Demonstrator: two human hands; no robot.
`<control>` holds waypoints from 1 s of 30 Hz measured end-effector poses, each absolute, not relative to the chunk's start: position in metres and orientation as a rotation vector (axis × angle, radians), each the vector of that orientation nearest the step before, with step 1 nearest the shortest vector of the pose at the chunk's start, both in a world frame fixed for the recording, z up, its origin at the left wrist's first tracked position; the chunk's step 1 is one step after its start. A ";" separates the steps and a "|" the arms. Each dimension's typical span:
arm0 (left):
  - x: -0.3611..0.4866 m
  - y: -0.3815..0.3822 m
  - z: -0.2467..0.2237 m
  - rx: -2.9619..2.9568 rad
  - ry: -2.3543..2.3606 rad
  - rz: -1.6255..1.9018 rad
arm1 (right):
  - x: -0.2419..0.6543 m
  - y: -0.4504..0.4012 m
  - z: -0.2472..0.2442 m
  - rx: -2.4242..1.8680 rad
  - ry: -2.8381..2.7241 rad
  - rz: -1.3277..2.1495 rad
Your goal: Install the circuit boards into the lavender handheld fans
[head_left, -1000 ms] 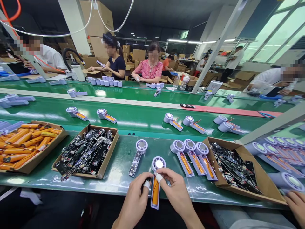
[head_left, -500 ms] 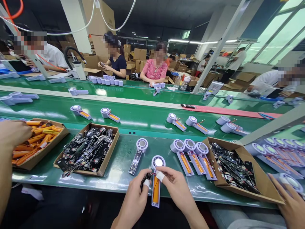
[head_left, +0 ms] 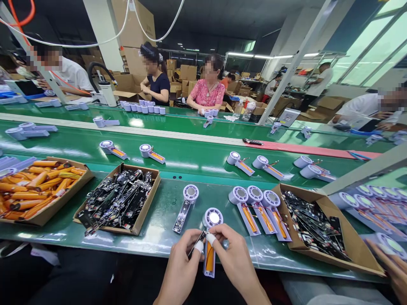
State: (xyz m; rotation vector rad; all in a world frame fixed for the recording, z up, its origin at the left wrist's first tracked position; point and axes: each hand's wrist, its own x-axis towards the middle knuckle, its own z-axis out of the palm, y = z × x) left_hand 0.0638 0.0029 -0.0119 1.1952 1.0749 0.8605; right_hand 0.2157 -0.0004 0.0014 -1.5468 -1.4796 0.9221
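A small handheld fan (head_left: 213, 217) with a round lilac head lies in front of me, its handle open and pointing at me. An orange-wrapped battery (head_left: 209, 259) sits in the handle. My left hand (head_left: 182, 264) is closed on a narrow black circuit board (head_left: 197, 243), held tilted beside the handle. My right hand (head_left: 235, 258) pinches where the handle meets the head, its thumb tip covered in white; what lies between its fingers is hidden. Left of them rests another fan (head_left: 190, 192) with a circuit board in its handle.
Boxes of orange batteries (head_left: 34, 186) and circuit boards (head_left: 124, 199) stand left; another board box (head_left: 313, 224) stands right, beside several fans (head_left: 254, 195). More fans lie on the green belt (head_left: 187, 156). A co-worker's hand (head_left: 391, 262) is at the far right. Several people work opposite.
My left hand has turned the circuit board more upright and closer to my right fingers. A co-worker's arm over the battery box has left the view. Belt fans appear slightly further right.
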 end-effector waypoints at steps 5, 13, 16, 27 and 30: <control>0.062 -0.001 -0.013 1.289 1.113 0.878 | 0.213 -0.002 0.003 -1.574 -1.657 0.762; 0.056 0.001 -0.009 1.634 1.219 0.856 | 0.219 0.000 -0.004 -1.495 -1.801 0.687; 0.049 0.007 -0.008 1.615 1.184 0.801 | 0.226 0.006 -0.001 -1.449 -1.801 0.774; 0.040 0.018 -0.011 1.545 1.112 0.792 | 0.228 0.013 0.015 -1.359 -1.826 0.916; 0.048 0.014 0.000 1.565 1.098 0.815 | 0.228 0.011 0.014 -1.444 -1.733 0.978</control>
